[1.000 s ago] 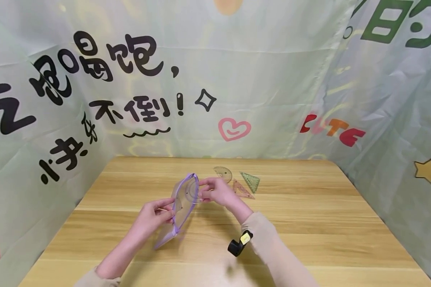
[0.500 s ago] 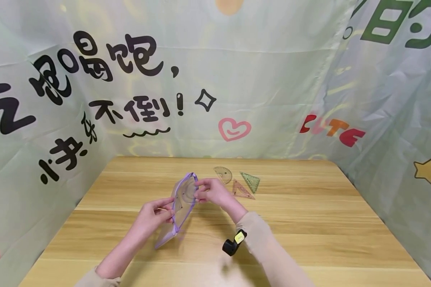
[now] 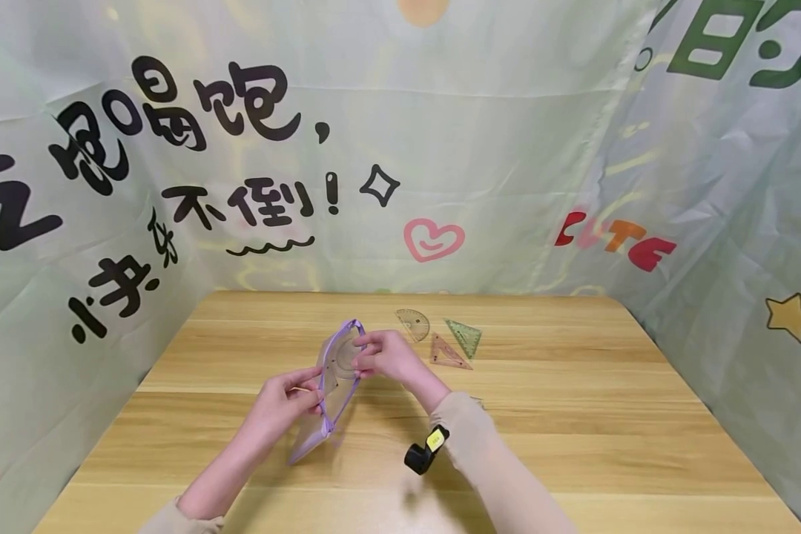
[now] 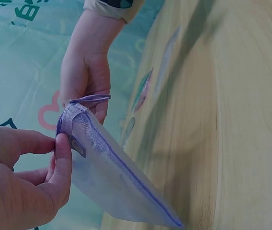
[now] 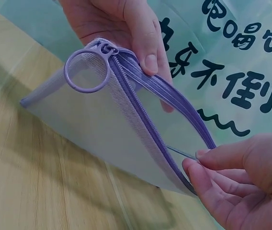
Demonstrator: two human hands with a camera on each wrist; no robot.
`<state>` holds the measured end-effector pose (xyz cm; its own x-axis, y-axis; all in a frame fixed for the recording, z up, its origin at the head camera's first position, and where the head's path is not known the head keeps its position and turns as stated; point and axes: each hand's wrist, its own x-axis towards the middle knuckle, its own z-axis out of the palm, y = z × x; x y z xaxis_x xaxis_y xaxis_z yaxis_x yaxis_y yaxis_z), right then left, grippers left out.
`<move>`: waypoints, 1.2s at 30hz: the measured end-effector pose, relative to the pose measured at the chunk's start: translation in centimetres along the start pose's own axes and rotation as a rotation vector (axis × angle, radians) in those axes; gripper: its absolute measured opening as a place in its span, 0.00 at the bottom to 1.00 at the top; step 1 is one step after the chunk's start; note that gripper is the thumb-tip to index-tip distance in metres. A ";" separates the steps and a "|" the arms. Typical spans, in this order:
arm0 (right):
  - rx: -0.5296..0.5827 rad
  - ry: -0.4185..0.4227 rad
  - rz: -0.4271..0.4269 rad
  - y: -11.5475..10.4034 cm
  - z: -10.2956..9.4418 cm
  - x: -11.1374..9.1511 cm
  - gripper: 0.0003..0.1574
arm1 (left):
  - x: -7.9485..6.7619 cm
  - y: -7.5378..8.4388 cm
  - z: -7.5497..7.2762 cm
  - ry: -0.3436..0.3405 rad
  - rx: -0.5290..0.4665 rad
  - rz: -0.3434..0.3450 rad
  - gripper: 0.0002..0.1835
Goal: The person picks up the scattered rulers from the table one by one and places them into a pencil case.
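Note:
A translucent pouch point(image 3: 308, 439) with a purple zipper edge stands tilted above the table, its mouth open. My left hand point(image 3: 280, 400) pinches one side of the mouth between thumb and fingers. At the other side, my right hand point(image 3: 392, 357) pinches a thin clear plastic piece point(image 3: 345, 360) with a curved outline, perhaps a protractor. Most of that piece lies within the pouch mouth; only its thin edge shows in the right wrist view. A purple ring pull point(image 5: 87, 71) hangs at the zipper's end near my left hand.
Behind my right hand, a clear protractor point(image 3: 413, 325), a green set square point(image 3: 465, 338) and a pink set square point(image 3: 449, 353) lie on the wooden table point(image 3: 594, 415). A clear strip point(image 4: 166, 60) lies partly under my right forearm. Printed cloth walls surround the table.
My right hand has moved left toward the pouch, carrying the clear piece deeper into its mouth. My left hand and the pouch have stayed nearly still.

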<state>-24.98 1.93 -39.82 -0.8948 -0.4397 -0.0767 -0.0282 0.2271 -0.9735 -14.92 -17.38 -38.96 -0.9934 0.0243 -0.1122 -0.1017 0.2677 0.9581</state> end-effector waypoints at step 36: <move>-0.177 0.069 -0.046 0.3 -0.8 -0.6 0.28 | 0.0 0.1 0.3 0.008 -0.023 -0.007 0.26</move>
<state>-24.84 2.94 -39.93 -0.9190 -0.3941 -0.0124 -0.1421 0.3603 -0.9219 -14.88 -17.11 -38.98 -0.9930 0.0149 -0.1169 -0.1097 0.2460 0.9631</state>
